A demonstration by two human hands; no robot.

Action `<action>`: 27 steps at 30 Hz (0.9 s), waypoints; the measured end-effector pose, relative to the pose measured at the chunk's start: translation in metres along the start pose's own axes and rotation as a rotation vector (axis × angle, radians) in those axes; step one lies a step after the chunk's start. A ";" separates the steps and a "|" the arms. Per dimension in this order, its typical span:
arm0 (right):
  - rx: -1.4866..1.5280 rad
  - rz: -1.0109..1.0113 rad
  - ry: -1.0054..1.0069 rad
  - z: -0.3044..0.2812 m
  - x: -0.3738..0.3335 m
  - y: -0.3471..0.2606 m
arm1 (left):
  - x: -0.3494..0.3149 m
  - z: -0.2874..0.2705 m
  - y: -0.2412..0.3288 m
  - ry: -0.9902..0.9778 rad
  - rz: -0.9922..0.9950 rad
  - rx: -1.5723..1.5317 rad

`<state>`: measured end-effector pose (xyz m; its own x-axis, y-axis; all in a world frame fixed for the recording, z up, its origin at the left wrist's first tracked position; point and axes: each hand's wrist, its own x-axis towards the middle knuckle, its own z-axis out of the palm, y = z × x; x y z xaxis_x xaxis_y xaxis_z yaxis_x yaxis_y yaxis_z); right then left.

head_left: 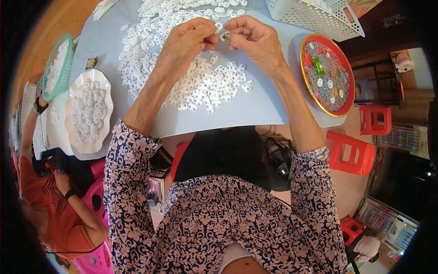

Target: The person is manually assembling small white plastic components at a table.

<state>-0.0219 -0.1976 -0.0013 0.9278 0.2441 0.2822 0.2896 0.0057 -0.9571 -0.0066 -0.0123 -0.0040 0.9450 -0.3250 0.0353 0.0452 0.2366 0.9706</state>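
My left hand [189, 39] and my right hand [255, 41] are raised close together over the far part of the table, fingertips nearly meeting. A small white plastic piece [219, 26] with a hole sits at the fingertips of my left hand, whose thumb and fingers are pinched. My right thumb and forefinger also pinch, against another small white piece [222, 36], partly hidden by the thumb. Below them lies a loose heap of white plastic pieces [205, 86], oval or rounded with dark holes. A larger pile of the same pieces [146, 50] spreads to the left and far side.
A scalloped white dish [108, 96] of white pieces stands left, near a green basket [68, 57] and a small wrapped packet [91, 62]. At right, a red gold-rimmed tray [350, 86] holds grey bits; a white perforated basket [315, 20] is behind. A person in orange [68, 223] sits left.
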 end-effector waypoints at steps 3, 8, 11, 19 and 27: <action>-0.022 0.001 -0.004 0.000 0.000 0.000 | 0.001 -0.001 0.001 -0.002 -0.005 0.001; -0.032 0.000 -0.004 0.001 0.000 0.000 | 0.001 -0.001 0.003 -0.011 -0.012 0.010; -0.036 0.000 0.009 0.002 0.000 -0.002 | 0.001 -0.003 0.002 -0.032 -0.012 0.035; -0.029 0.029 0.017 0.003 -0.001 -0.003 | 0.003 -0.008 0.002 -0.118 0.085 0.237; -0.067 -0.009 -0.015 0.004 -0.001 -0.002 | 0.004 -0.012 0.008 -0.141 0.087 0.296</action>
<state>-0.0243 -0.1939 0.0002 0.9216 0.2589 0.2892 0.3135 -0.0569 -0.9479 0.0013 -0.0013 0.0008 0.8860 -0.4439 0.1339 -0.1494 0.0001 0.9888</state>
